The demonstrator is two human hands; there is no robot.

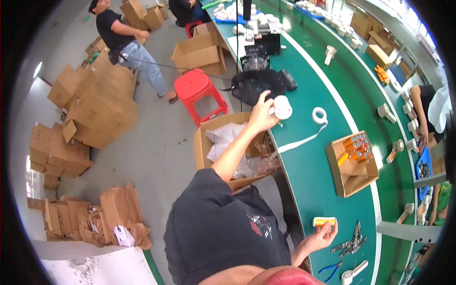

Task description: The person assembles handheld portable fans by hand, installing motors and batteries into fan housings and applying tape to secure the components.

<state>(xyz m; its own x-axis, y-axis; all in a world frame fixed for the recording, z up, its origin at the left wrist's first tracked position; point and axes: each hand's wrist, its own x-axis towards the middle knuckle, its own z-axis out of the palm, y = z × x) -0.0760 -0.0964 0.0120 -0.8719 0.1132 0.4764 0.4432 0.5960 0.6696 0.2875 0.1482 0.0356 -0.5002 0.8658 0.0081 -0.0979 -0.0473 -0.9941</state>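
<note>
My left hand is stretched out to the far side, with its fingers closed around a white round-headed part above the green table edge. Close to my body, my right hand pinches a small white piece with orange-yellow stripes. Beside it lies a pile of small dark metal pieces. Blue-handled pliers and a white device with a round head and handle rest nearer me. A cardboard tray holds orange cylindrical pieces. A roll of white tape trails a loose strip.
A black bag lies beyond my left hand. An open carton stands under my left arm, with a red stool behind it. White devices ride the green conveyor. A person stands at the far left near stacked cartons.
</note>
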